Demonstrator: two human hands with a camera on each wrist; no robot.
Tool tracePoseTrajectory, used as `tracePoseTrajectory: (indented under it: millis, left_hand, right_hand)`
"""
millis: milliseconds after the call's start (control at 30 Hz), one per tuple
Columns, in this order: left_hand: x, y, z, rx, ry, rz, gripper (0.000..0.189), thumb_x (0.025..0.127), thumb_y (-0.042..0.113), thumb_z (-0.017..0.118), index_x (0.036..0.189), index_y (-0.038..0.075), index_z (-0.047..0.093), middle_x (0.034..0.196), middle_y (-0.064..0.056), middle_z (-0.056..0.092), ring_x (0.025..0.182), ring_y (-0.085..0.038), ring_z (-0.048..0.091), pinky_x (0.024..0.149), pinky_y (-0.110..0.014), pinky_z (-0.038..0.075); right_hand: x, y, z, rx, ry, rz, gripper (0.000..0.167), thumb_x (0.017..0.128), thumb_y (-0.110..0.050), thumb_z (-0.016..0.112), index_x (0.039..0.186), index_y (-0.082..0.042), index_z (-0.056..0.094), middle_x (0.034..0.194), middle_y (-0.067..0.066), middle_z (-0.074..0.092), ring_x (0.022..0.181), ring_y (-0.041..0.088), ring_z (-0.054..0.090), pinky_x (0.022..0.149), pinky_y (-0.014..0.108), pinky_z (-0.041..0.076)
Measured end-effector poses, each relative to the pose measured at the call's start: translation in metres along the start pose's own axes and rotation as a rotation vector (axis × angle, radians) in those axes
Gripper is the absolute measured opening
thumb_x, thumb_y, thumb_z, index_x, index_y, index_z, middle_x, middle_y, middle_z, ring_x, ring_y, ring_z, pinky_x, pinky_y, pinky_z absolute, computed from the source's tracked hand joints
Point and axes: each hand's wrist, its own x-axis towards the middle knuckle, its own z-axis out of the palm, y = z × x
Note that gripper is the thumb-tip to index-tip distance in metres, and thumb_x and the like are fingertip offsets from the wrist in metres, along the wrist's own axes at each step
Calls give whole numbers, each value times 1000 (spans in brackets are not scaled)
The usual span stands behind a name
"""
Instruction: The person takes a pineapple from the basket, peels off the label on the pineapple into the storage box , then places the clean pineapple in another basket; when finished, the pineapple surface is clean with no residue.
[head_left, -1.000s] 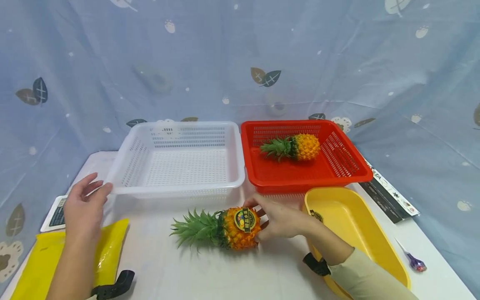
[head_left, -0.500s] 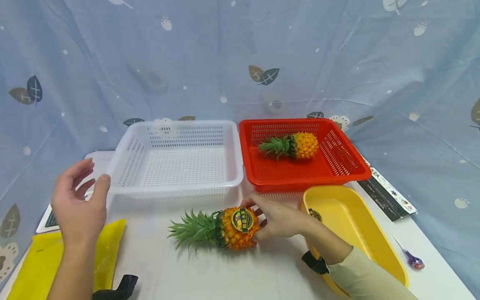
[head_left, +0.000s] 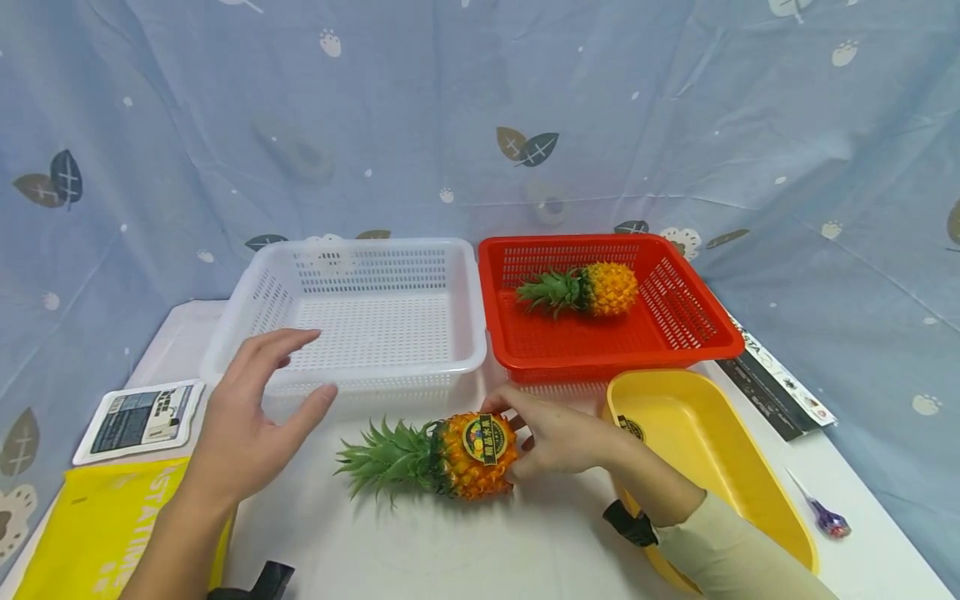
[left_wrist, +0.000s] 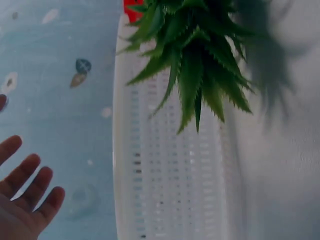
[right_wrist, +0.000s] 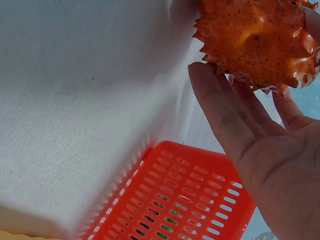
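Note:
In the head view a pineapple point(head_left: 459, 475) with a round label lies on its side on the white table, its leafy crown point(head_left: 393, 458) pointing left. My right hand point(head_left: 558, 433) grips the fruit's right end; in the right wrist view, its thumb and fingers sit on opposite sides of the orange base point(right_wrist: 255, 40). My left hand point(head_left: 251, 425) hovers left of the crown, in front of the white basket point(head_left: 375, 371), thumb and fingers spread and holding nothing. Spiky leaves point(left_wrist: 195, 65) hang into the left wrist view, apart from the left fingers point(left_wrist: 52, 200).
A red basket point(head_left: 540, 337) at the back right contains another pineapple point(head_left: 611, 289). The yellow bin point(head_left: 693, 433) stands under my right forearm. Flat white package point(head_left: 138, 421) and yellow packet point(head_left: 105, 525) lie left; a long box point(head_left: 776, 392) and lollipop point(head_left: 828, 521) lie right.
My left hand first drew back from the white basket's front left corner, then swung right towards the pineapple's crown. The right hand and the pineapple have stayed put.

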Motion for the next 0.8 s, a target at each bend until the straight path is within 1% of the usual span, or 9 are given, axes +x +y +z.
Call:
tracePoseTrajectory:
  millis: [100,200,300,367,433,567,633,733,800]
  left_hand:
    - [-2,7,6,-12,-61,56,63,77,2,83,137,11,65,134,-7,63,120,-6,53,102,-9,37]
    - [-5,13,15,13,-151,61,62,79,9,85,136,15,65,133,-1,63,123,-13,57,106,-13,39]
    - [-9,19,25,47,-271,48,59,83,21,86,137,20,64,133,4,62,123,-18,60,108,-28,48]
    - [-11,23,33,67,-350,44,58,84,29,85,137,22,63,133,6,62,123,-17,61,104,-39,53]
    - [-13,27,42,75,-424,46,58,85,34,85,138,23,63,134,7,61,123,-17,61,101,-45,56]
    - [-15,34,55,87,-564,26,63,85,42,84,142,25,61,136,8,59,124,-16,60,101,-46,57]
    - [-14,36,61,97,-619,16,66,84,44,84,143,25,60,136,8,59,125,-16,60,102,-46,56]
    - [-13,39,67,120,-671,7,68,83,45,85,142,22,61,135,5,60,124,-18,59,103,-46,55]
    - [-13,40,70,137,-682,18,68,82,44,86,141,18,62,132,3,62,122,-19,60,103,-46,55]
  right_hand:
    - [0,-1,0,-7,1,-4,67,81,-7,83,136,-14,46,136,5,58,127,30,56,96,44,60]
    - [0,-2,-1,-3,-1,-2,66,81,-7,83,136,-15,46,135,5,58,127,30,56,96,44,60]
    - [0,-2,-2,-1,-2,3,66,82,-8,83,135,-15,46,135,4,58,128,30,55,96,45,59]
    - [0,-3,-2,-2,-3,7,66,82,-9,84,135,-16,46,136,4,58,128,30,55,97,46,59]
    - [-1,-3,-2,-14,-1,10,65,82,-10,84,135,-17,47,136,4,58,128,30,56,97,45,59]
    - [-1,-4,-2,-41,-4,20,66,83,-14,86,137,-18,47,138,3,58,127,29,57,97,45,59]
    - [-2,-5,-3,-62,-8,24,67,84,-16,86,138,-19,47,139,3,58,127,28,58,98,46,59]
    - [-4,-9,-5,-89,-10,40,69,85,-16,84,143,-19,46,143,4,56,129,28,57,100,49,57]
    - [-7,-13,-9,-96,0,50,70,87,-13,81,146,-17,46,146,6,55,129,29,57,100,50,57]
